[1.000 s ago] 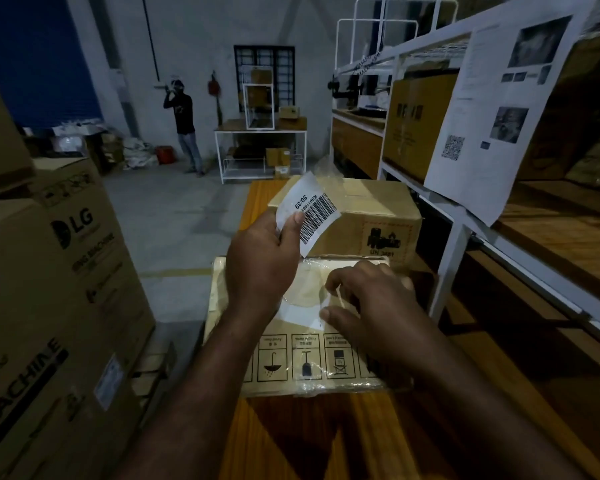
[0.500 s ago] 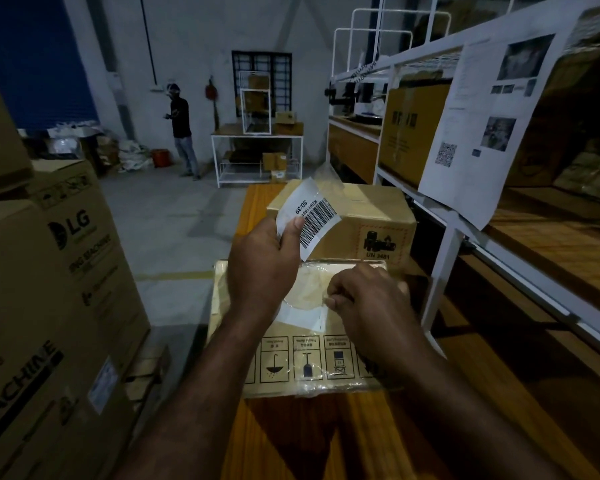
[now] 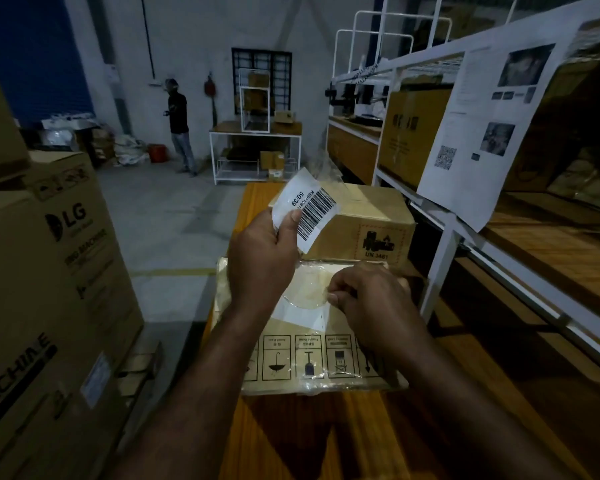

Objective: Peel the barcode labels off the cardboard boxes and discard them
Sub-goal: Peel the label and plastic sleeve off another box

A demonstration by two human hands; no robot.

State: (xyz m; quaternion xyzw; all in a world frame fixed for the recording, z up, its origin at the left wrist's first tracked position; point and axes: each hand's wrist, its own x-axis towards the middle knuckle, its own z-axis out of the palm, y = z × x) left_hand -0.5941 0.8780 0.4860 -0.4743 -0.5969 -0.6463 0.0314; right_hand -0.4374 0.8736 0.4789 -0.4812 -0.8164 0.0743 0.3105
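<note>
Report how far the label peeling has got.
Done: one barcode label is off the box, pinched in the left hand and not yet discarded. In hand: the right hand pinches clear film on the near box, over a white patch that looks like another label. Left: free that patch and drop both. Whether the far box carries a label cannot be told.

You can read "50/39" beside the barcode on the label [image 3: 307, 207] in your left hand [image 3: 262, 261]; "UN 3481" on the rear box [image 3: 368, 220]; "LG" and "MACHINE" on the big carton [image 3: 49, 271].
</note>
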